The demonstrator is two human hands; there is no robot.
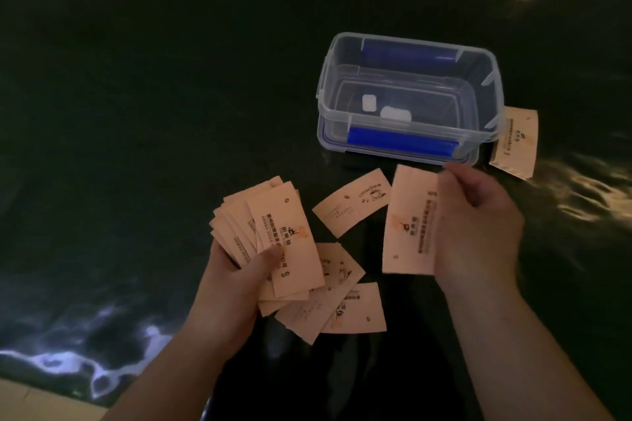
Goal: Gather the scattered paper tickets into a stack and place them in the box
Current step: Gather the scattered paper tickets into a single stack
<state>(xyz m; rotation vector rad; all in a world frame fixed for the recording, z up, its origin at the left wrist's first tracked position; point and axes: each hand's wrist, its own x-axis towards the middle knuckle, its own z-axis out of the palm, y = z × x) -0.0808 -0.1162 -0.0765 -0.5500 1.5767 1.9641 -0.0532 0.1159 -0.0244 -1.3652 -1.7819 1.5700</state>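
Note:
My left hand [239,275] grips a fanned stack of pink paper tickets [273,232], thumb on top. My right hand [478,225] holds a single ticket [408,222] upright by its right edge, just in front of the box. A clear plastic box [407,92] with blue clips stands open at the upper right; two small white pieces lie inside it. One loose ticket [352,202] lies on the dark table between my hands. Several more tickets [342,304] lie overlapping below the stack. Another ticket [514,143] rests at the box's right side.
The table [154,113] is dark and glossy with light reflections at the lower left and right. A pale floor strip [41,403] shows at the bottom left corner beyond the table edge.

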